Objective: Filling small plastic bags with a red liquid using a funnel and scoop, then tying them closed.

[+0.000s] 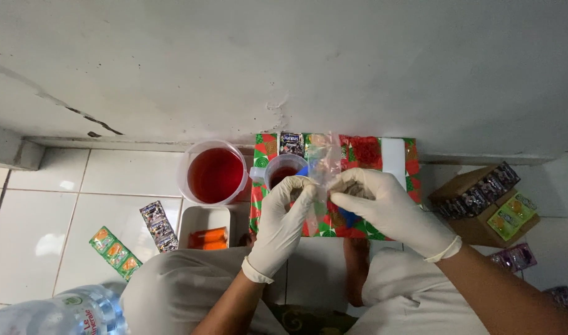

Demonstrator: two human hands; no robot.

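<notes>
Left hand [284,220], gloved in white, is pinching one side of a clear bag's [324,164] mouth at the middle of the frame, fingers closed on the film. I am reading this as the opening step: both hands are spreading the bag. Going left to right, a bottle [60,315] is lying at the lower left, sachet strips [115,250] are resting on the tiles, and a jug [214,174] of red liquid is standing beside a smaller cup [285,172]. Right hand [386,211], also gloved, is gripping the bag's other edge over the wrapped box [364,152]. A carton [482,201] of sachets is sitting at the right. Next, I judge, the mouth needs holding wide and steady.
</notes>
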